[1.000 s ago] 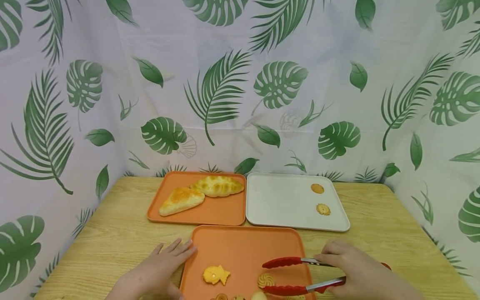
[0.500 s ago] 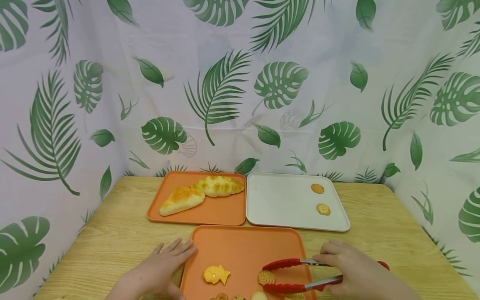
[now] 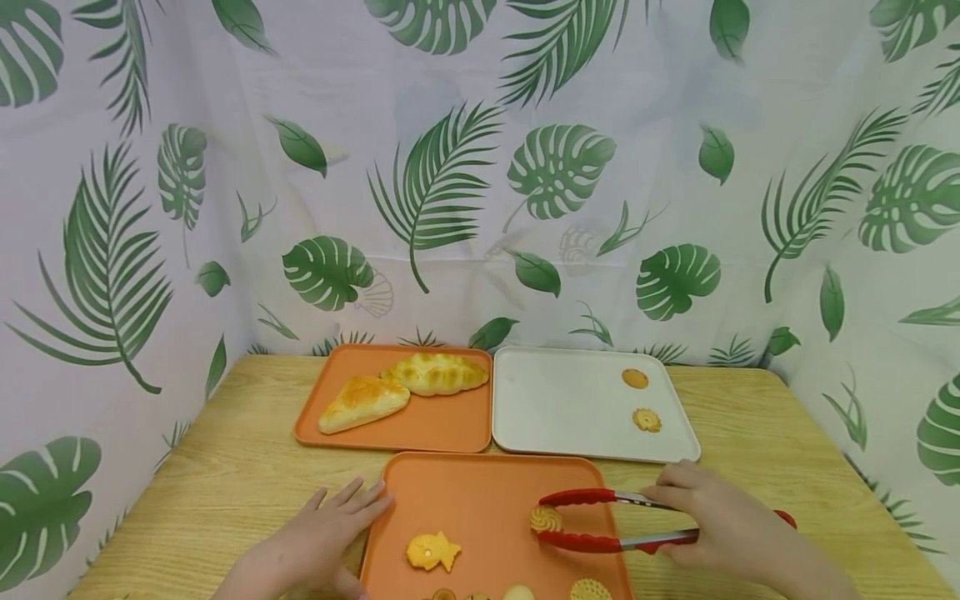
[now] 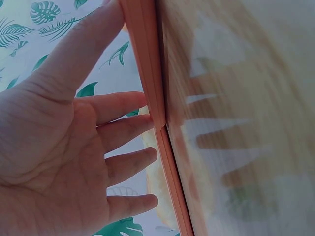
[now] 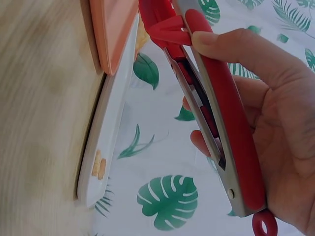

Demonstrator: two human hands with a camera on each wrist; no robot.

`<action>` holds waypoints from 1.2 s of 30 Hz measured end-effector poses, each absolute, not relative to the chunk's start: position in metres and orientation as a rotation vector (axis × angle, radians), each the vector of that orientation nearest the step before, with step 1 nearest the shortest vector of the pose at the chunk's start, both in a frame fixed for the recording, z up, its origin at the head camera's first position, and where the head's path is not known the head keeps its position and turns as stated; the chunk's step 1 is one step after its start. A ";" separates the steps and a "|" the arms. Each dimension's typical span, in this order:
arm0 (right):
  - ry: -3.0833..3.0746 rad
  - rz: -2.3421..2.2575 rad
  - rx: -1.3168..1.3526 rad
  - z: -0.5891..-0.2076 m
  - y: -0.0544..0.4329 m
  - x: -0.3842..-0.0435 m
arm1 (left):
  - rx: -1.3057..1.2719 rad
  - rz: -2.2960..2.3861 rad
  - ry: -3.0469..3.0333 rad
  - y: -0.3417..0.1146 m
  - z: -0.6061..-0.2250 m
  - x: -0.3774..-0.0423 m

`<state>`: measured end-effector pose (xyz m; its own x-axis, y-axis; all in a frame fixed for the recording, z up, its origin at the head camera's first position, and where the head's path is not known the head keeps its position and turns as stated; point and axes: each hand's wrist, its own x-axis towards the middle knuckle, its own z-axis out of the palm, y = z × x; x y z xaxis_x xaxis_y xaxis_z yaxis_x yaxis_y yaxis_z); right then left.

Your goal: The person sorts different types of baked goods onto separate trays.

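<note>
My right hand (image 3: 723,525) grips a pair of red-and-silver tongs (image 3: 630,543), thumb and fingers on opposite arms in the right wrist view. Between the red tips of the tongs sits a round swirl cookie (image 3: 545,519), over the right part of the near orange tray (image 3: 480,475). Whether the cookie is lifted I cannot tell. My left hand (image 3: 315,537) has its fingers spread, the tips touching that tray's left rim. A fish-shaped cookie (image 3: 432,551) lies on the tray, with a round dotted cookie (image 3: 590,590) and several others cut off by the bottom edge.
Behind stands another orange tray (image 3: 442,433) holding a triangular bread (image 3: 364,403) and a braided bread (image 3: 437,372). Beside it, a white tray (image 3: 562,400) carries a round brown cookie (image 3: 635,378) and a scalloped cookie (image 3: 647,419). A leaf-print cloth (image 3: 465,167) hangs around the wooden table (image 3: 217,450).
The right hand and tongs have moved away from me and slightly right. The swirl cookie has moved with the tips, uncovering the dotted cookie. My left hand stays put.
</note>
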<state>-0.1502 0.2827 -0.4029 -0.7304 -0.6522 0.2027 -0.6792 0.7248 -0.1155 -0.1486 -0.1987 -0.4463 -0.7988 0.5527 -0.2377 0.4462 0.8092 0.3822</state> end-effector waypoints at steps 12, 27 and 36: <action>-2.579 0.185 0.896 -0.397 0.311 -0.173 | 0.747 0.442 2.657 -0.198 -0.445 -0.149; -2.603 0.122 0.746 -0.400 0.332 -0.210 | 0.753 0.457 2.643 -0.199 -0.445 -0.147; -2.683 0.076 0.559 -0.408 0.333 -0.234 | 0.724 0.461 2.633 -0.199 -0.447 -0.149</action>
<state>-0.2340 0.3331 -0.4083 -0.8413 -0.3727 0.3916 -0.3943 0.9186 0.0273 -0.1494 -0.1993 -0.4466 -0.7994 0.5406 -0.2619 0.4195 0.8145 0.4007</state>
